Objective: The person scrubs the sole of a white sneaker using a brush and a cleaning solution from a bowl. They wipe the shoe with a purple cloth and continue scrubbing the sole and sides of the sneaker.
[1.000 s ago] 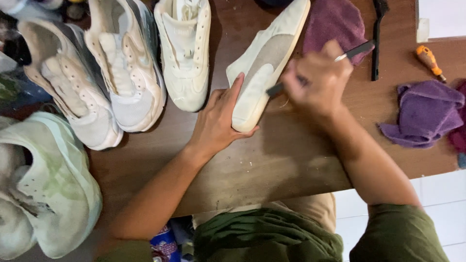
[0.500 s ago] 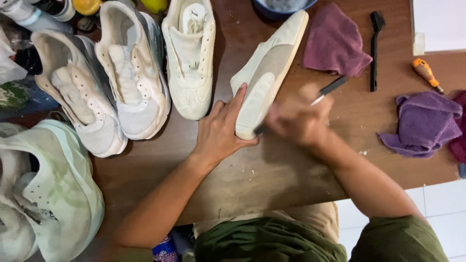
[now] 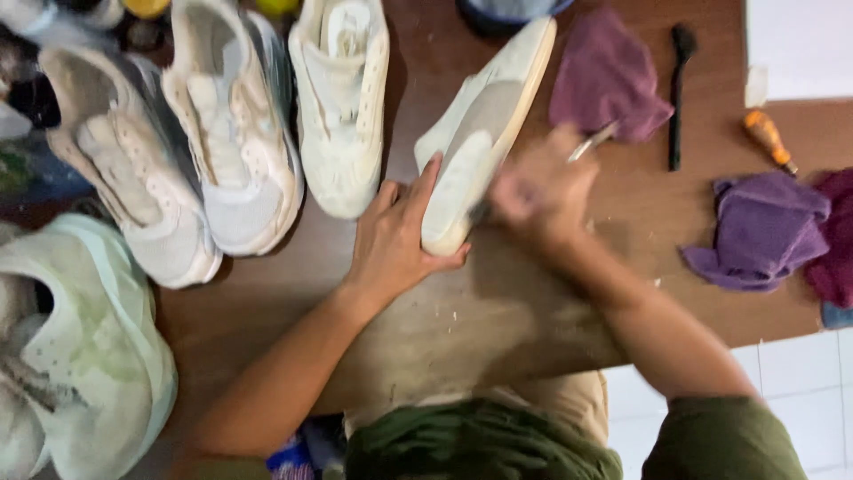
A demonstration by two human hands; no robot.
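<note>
- The right hand (image 3: 542,191), blurred by motion, is clenched around a slim brush with a pale handle (image 3: 593,142); the handle tip pokes out toward the mauve cloth, and the working end is hidden against the shoe, so the bristles cannot be made out.
- The left hand (image 3: 395,240) presses flat on the cream canvas sneaker with a pale rubber sole (image 3: 484,133), thumb hooked round its near end, fingers spread along its side; it grips nothing else.
- That sneaker lies tipped on its side on the worn brown wooden table (image 3: 498,320), toe near the person, heel pointing away toward a dark blue bowl (image 3: 511,11).
- To scrub well, the bracing palm should bear down so the shoe cannot skate, with short strokes kept away from the thumb.
- A mauve cloth (image 3: 613,76) lies just beyond the brush, a black narrow brush (image 3: 678,93) beside it, and a purple crumpled rag (image 3: 764,231) is well to the right.
- Three white sneakers (image 3: 342,98) stand in a row to the left.
</note>
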